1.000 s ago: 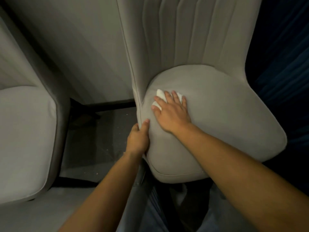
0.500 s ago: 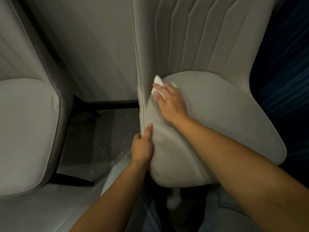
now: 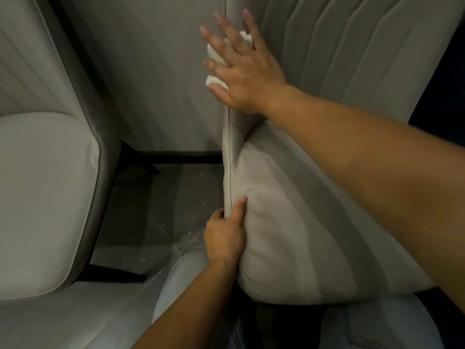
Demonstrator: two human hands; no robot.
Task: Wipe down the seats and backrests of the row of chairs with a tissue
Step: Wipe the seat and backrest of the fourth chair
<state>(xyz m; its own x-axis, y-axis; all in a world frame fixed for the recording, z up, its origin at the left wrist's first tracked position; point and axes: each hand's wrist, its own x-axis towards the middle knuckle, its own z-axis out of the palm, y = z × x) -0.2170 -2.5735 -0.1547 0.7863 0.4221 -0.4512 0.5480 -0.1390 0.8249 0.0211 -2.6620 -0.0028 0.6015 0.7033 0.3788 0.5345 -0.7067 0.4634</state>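
Right hand (image 3: 247, 71) has slid up off the seat (image 3: 289, 222) onto the backrest (image 3: 339, 46) edge, fingers spread flat, pressing the crumpled white tissue (image 3: 214, 55) under its palm. Left hand (image 3: 225, 238) grips the seat's side below it, probably bracing the chair. Fabric looks soft, grey, ribbed up top with a piped seam.

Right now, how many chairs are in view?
2: one chair on the right, being wiped; another chair at left. More in the row may be out of frame.

Tissue (image 3: 217, 54) on backrest (image 3: 339, 59), above seat (image 3: 289, 222).
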